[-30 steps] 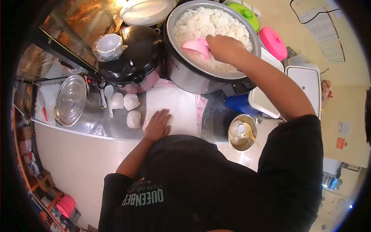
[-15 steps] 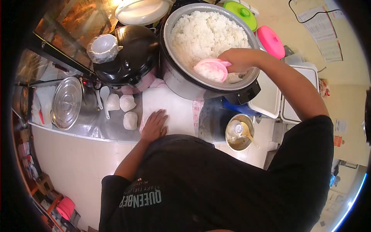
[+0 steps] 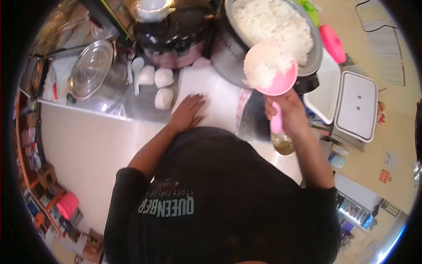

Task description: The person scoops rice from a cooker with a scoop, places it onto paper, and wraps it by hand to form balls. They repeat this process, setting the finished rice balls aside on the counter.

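Observation:
My right hand (image 3: 288, 110) grips the handle of a pink scoop (image 3: 283, 83). Cooked white rice (image 3: 266, 64) fills much of its bowl, held beside the rim of a big rice cooker (image 3: 233, 66). More rice (image 3: 272, 22) lies inside the cooker. On the white paper sheet (image 3: 215, 92) my left hand (image 3: 188, 113) rests flat, fingers apart, holding nothing. Left of the paper are several white wrapped bundles (image 3: 164, 97) and a white spoon (image 3: 137, 75).
A black-lidded pot (image 3: 173, 26) stands behind the bundles. Toward the left is a steel pot with a glass lid (image 3: 90, 68). Partly behind my right arm is a bowl (image 3: 282, 144). White lidded containers (image 3: 356, 105) and a pink lid (image 3: 332, 44) are at the right.
My right hand has lifted the scoop of rice out of the cooker and drawn it toward my body. My left hand stays on the paper. The whole view has shifted.

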Tool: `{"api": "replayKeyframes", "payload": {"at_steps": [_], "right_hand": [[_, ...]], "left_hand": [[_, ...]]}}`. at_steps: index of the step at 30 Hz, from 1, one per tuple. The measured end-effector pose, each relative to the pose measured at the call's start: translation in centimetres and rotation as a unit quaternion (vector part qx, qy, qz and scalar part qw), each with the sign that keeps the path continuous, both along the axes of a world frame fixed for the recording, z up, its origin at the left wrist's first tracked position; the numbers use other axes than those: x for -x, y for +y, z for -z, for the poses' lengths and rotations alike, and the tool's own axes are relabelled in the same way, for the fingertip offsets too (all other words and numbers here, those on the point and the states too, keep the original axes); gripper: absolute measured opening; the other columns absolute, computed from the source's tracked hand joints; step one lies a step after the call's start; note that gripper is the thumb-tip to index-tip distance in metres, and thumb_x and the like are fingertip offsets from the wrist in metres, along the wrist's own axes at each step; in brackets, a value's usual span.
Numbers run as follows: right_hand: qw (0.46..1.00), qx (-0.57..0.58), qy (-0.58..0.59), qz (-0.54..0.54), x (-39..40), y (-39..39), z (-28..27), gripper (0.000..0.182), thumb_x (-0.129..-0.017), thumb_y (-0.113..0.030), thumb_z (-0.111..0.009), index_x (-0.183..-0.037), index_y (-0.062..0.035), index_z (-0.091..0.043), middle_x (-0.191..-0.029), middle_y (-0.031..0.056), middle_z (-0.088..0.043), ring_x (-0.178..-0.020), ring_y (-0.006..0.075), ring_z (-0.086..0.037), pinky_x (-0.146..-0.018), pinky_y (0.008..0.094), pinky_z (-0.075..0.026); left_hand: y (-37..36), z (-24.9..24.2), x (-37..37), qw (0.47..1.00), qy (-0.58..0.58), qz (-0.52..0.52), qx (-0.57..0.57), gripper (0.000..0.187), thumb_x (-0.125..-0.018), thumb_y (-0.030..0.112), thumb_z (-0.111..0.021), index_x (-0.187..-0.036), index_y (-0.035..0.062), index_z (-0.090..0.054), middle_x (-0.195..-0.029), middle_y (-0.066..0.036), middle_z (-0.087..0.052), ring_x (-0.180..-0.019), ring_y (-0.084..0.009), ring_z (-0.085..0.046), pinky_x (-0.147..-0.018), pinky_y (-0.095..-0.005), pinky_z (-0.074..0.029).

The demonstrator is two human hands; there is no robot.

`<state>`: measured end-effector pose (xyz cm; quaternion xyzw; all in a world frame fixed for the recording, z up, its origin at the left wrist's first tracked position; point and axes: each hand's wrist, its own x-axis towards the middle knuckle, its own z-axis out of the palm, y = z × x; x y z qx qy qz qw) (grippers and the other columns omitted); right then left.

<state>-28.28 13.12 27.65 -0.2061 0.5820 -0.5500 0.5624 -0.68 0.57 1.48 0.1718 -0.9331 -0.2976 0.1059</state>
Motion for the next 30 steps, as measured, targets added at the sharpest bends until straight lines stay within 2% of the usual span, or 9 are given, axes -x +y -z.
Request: {"api": "replayKeyframes", "payload": {"at_steps": [2,3,5,8,17,20,24,27,30], "right_hand": [[0.996,0.036,0.082,0.015,-3.4,1.7,5.6,0.05,-0.104,-0.013,-0.058,-0.151,-0.008,-0.043,-0.094,0.0093,-0.062,-0.067,0.0163,-0.059,-0.061,0.0322,-0.051],[0.929,0.075,0.363,-0.005,-4.3,1.8,9.0,0.059,-0.103,-0.012,-0.058,-0.157,-0.0082,-0.036,-0.098,0.0126,-0.062,-0.072,0.0209,-0.062,-0.065,0.0361,-0.053],[0.769,0.055,0.633,-0.063,-6.3,2.1,15.5,0.072,-0.099,-0.008,-0.058,-0.164,-0.007,-0.026,-0.106,0.0199,-0.063,-0.082,0.0305,-0.067,-0.073,0.0441,-0.056],[0.671,-0.108,0.68,-0.274,-9.2,3.0,25.1,0.08,-0.094,-0.003,-0.053,-0.165,-0.0022,-0.018,-0.116,0.0266,-0.06,-0.087,0.0376,-0.068,-0.079,0.0491,-0.059],[0.816,-0.153,0.495,-0.256,-13.7,-0.4,23.3,0.089,-0.097,-0.002,-0.047,-0.163,0.004,0.012,-0.125,0.0421,-0.052,-0.087,0.0538,-0.068,-0.08,0.0546,-0.058],[0.869,-0.059,0.45,-0.195,-12.7,-0.1,24.7,0.089,-0.102,-0.007,-0.05,-0.165,-0.0038,0.012,-0.119,0.0341,-0.059,-0.083,0.0418,-0.07,-0.075,0.0496,-0.06],[0.978,-0.076,0.191,-0.021,-8.4,1.7,20.3,0.087,-0.108,-0.016,-0.056,-0.169,-0.0226,0.005,-0.101,0.0091,-0.062,-0.077,0.0129,-0.06,-0.062,0.0338,-0.056],[0.953,-0.089,0.288,0.039,-3.2,6.3,20.5,0.083,-0.105,-0.017,-0.061,-0.169,-0.0166,-0.008,-0.12,0.0129,-0.065,-0.077,0.0187,-0.064,-0.065,0.0347,-0.058],[0.85,-0.224,0.476,0.0,1.1,10.9,24.2,0.09,-0.098,-0.024,-0.07,-0.168,-0.0115,-0.014,-0.132,0.0228,-0.062,-0.09,0.031,-0.07,-0.077,0.0411,-0.059]], "left_hand": [[0.8,-0.4,-2.0,0.999,-0.007,-0.032,0.005,0.06,-0.093,0.031,-0.072,-0.143,0.0027,-0.052,-0.151,-0.016,-0.05,-0.145,-0.0337,-0.043,-0.125,-0.0511,-0.03],[1.3,-0.2,-2.9,0.999,-0.011,-0.053,0.001,0.061,-0.093,0.031,-0.073,-0.143,0.0021,-0.052,-0.15,-0.016,-0.05,-0.144,-0.0334,-0.043,-0.124,-0.051,-0.03],[2.1,0.1,-4.1,0.997,-0.009,-0.074,0.009,0.062,-0.093,0.031,-0.073,-0.142,0.0008,-0.052,-0.149,-0.016,-0.05,-0.144,-0.0333,-0.043,-0.124,-0.051,-0.031],[2.3,0.8,-4.3,0.997,0.005,-0.071,0.033,0.063,-0.093,0.032,-0.073,-0.142,-0.0008,-0.051,-0.148,-0.016,-0.05,-0.144,-0.0338,-0.043,-0.124,-0.0509,-0.031],[2.3,1.7,-4.5,0.997,0.014,-0.062,0.044,0.066,-0.093,0.034,-0.072,-0.143,-0.0037,-0.05,-0.148,-0.018,-0.05,-0.142,-0.0377,-0.042,-0.123,-0.0519,-0.031],[2.2,1.6,-4.2,0.997,0.019,-0.064,0.032,0.067,-0.093,0.034,-0.073,-0.144,-0.0032,-0.05,-0.147,-0.019,-0.05,-0.142,-0.0381,-0.043,-0.122,-0.0526,-0.03],[2.3,2.1,-4.5,0.994,0.068,-0.09,-0.004,0.06,-0.089,0.029,-0.079,-0.137,0.003,-0.057,-0.144,-0.018,-0.053,-0.136,-0.0388,-0.047,-0.12,-0.0531,-0.033],[1.9,1.9,-5.1,0.995,0.067,-0.07,-0.017,0.041,-0.085,0.024,-0.082,-0.12,0.008,-0.067,-0.135,-0.014,-0.059,-0.129,-0.0359,-0.053,-0.114,-0.0522,-0.037],[1.2,2.1,-5.0,0.996,0.079,-0.046,0.023,0.024,-0.085,0.022,-0.082,-0.103,0.0103,-0.072,-0.12,-0.008,-0.065,-0.119,-0.0312,-0.057,-0.106,-0.0499,-0.04]]}}
